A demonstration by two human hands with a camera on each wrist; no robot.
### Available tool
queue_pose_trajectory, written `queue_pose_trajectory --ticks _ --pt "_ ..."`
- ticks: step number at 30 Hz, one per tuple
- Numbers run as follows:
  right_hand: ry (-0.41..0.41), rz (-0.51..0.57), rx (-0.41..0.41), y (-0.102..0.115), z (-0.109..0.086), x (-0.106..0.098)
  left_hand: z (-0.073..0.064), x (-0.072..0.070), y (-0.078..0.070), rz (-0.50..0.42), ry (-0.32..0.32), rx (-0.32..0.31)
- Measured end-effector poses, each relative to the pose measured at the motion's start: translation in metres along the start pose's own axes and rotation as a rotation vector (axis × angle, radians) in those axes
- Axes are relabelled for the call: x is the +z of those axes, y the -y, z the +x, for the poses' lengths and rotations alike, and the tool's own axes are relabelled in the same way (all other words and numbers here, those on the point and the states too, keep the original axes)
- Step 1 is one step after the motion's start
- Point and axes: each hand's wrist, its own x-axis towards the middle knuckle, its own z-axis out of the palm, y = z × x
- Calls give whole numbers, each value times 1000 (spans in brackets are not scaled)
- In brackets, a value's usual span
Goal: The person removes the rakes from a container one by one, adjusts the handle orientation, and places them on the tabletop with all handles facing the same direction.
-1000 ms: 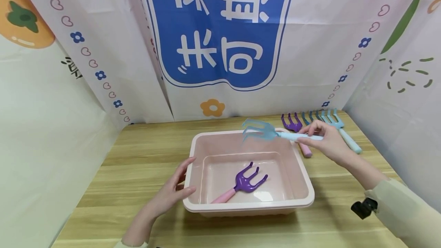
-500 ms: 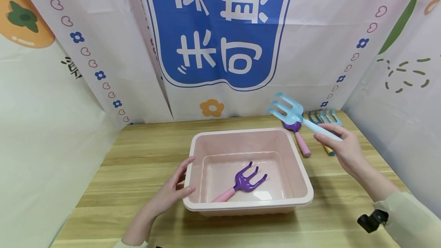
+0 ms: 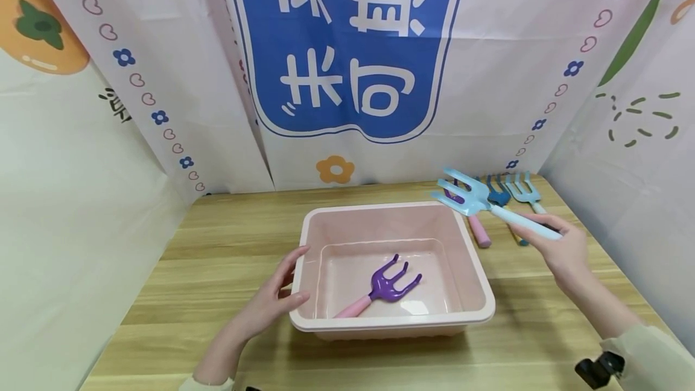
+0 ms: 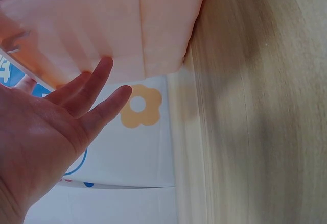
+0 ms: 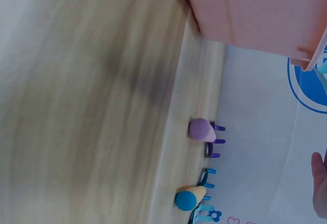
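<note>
The right hand (image 3: 564, 252) is at the right of the head view and pinches the handle of a light blue fork (image 3: 476, 199) between thumb and fingers; the fingers are closed on it, and the head of the fork points to the left, in the air. The left hand (image 3: 268, 306), left of the lower centre, rests at the left rim of the pink basin (image 3: 391, 323) with fingers spread and relaxed, and it does not clamp the wall; how hard it presses, I cannot tell. Inside the basin lies one purple fork (image 3: 384, 288), with its pink handle toward the lower left. On the table (image 3: 228, 246), right of the basin, lie a second purple fork (image 3: 480, 231), a dark blue fork (image 3: 498, 197) and another light blue fork (image 3: 525, 195). In my judgement, the main danger is the prongs: in the picture they overlap the second purple fork and come near the basin's upper right corner, so a low path could hook a tool or knock the rim. Because the hold is on the handle, far from the wide head, a bump could also turn the fork between the fingers. If the rim is struck, the basin could slide, since the left hand holds it only loosely.
</note>
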Motion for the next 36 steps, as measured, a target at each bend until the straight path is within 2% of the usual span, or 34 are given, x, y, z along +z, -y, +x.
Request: queue_pose_trajectory --ticks 6,10,18,24,31,36 --pt "-112 -62 -15 -5 -11 -14 1 1 0 -13 1 3" --pt "-158 -92 -12 -7 -19 -25 1 0 0 -13 1 2" --pt "-156 -176 -12 -20 -37 -49 1 0 -1 -10 0 6" --pt "-137 -255 35 -31 -54 -63 1 0 -1 -3 -2 6" --pt "-107 -337 74 -41 -73 -71 0 -1 0 13 -4 1" --pt "-93 -411 70 -50 -83 -73 0 0 0 10 4 4"
